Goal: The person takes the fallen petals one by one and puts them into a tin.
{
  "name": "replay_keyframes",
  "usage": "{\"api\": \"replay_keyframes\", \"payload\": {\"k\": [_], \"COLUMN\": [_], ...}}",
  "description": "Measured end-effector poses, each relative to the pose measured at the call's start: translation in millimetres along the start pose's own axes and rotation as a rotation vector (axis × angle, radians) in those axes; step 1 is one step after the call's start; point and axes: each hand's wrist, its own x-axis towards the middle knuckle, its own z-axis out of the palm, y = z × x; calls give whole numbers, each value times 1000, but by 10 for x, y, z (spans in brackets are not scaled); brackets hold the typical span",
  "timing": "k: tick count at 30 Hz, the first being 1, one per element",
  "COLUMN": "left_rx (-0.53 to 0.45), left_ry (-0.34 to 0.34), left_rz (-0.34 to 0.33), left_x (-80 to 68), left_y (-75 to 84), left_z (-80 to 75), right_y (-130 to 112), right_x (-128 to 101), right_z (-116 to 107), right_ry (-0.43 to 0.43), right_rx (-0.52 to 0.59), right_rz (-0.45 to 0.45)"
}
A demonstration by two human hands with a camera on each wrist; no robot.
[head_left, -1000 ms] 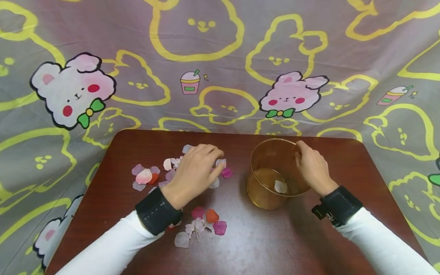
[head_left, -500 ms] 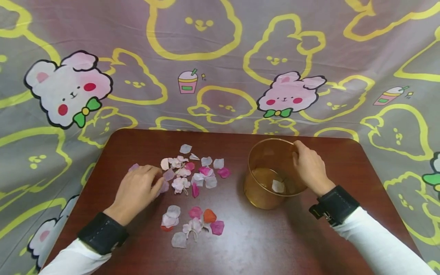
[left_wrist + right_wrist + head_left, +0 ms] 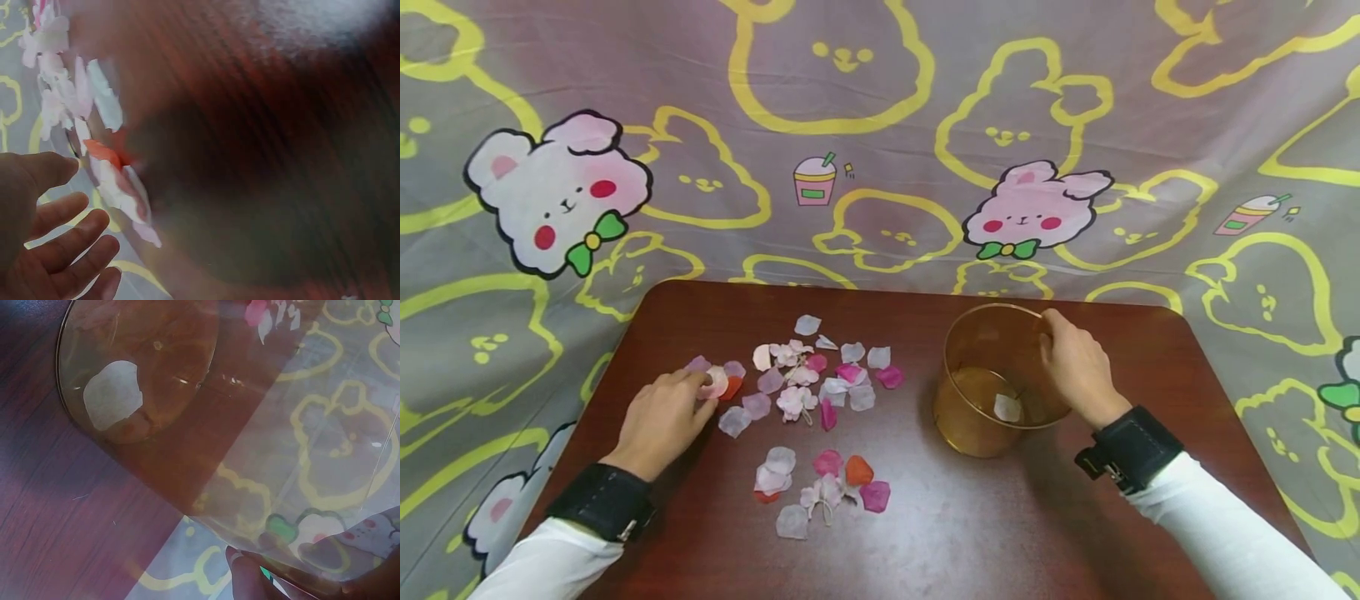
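Observation:
Several pink, white and red petals (image 3: 820,392) lie scattered on the dark wooden table (image 3: 970,533). My left hand (image 3: 700,387) rests at the pile's left edge, fingertips touching a pale pink petal (image 3: 715,382). In the blurred left wrist view the left hand (image 3: 75,219) has its fingers spread and nearly straight beside pale and red petals (image 3: 115,184). My right hand (image 3: 1051,329) grips the far right rim of a clear amber cup (image 3: 977,417). One white petal (image 3: 1006,407) lies on the cup's bottom. From the right wrist, the white petal (image 3: 112,394) shows through the cup (image 3: 187,425), and fingertips (image 3: 250,575) pinch the rim.
A grey cloth (image 3: 880,125) printed with yellow outlines and pink bunnies hangs behind and around the table. A smaller clump of petals (image 3: 827,487) lies nearer me, in front of the main pile.
My left hand has drawn back from the middle of the petal pile to its left edge, uncovering the petals. The right hand and the cup have stayed put.

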Motion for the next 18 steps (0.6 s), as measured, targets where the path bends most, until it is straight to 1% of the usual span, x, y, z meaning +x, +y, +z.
{"api": "replay_keyframes", "payload": {"k": [3,12,14,18], "left_rx": [4,8,10,15], "left_ry": [-21,-5,6,3], "left_rz": [-5,-15,-21,-37], "left_x": [-2,-31,-35,-32], "left_y": [-34,-156,-164,-162], "left_z": [46,229,251,264], "right_y": [6,5,2,-1], "right_x": [0,11,11,7], "right_z": [2,2,-2,-9], "right_ry": [-1,5,8,11], "right_rx": [-2,4,5,5], "right_rz": [0,-8,-12,-10]}}
